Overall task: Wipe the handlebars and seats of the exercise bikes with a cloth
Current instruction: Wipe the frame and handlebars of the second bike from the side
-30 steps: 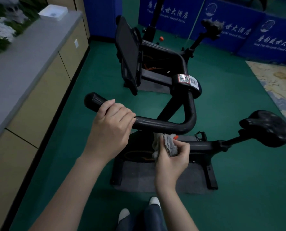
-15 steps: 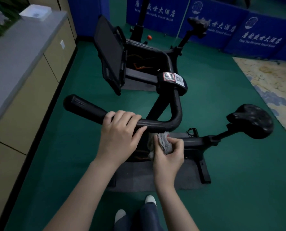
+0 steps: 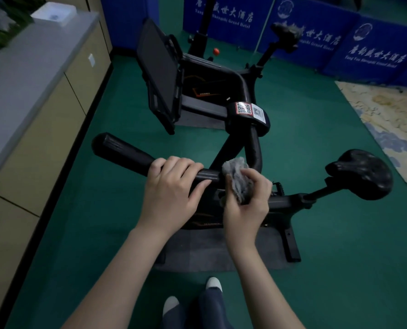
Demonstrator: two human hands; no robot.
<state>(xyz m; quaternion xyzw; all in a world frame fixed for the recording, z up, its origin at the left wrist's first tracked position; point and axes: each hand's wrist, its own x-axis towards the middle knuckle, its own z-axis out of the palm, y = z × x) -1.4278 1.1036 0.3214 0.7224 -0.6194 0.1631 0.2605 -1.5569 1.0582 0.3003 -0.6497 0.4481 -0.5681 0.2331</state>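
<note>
A black exercise bike stands on a dark mat right in front of me. Its curved black handlebar (image 3: 124, 151) runs from a thick grip at the left to a bend at the stem. My left hand (image 3: 171, 186) is wrapped around the bar near its middle. My right hand (image 3: 247, 198) grips a crumpled grey cloth (image 3: 238, 179) pressed against the bar at the bend, just right of the left hand. The bike's black seat (image 3: 361, 173) sticks out to the right, untouched. A second bike with a dark screen (image 3: 159, 74) and its own seat (image 3: 285, 35) stands behind.
A long cabinet with a grey top (image 3: 31, 74) lines the left side, with a white box (image 3: 54, 14) on it. Blue hotel banners (image 3: 316, 34) close off the back. A patterned rug (image 3: 387, 119) lies at the right on the green floor. My feet are below.
My right hand has lifted the cloth from below the bar up onto the handlebar's bend. My left hand has slid right along the bar, baring more of the left grip.
</note>
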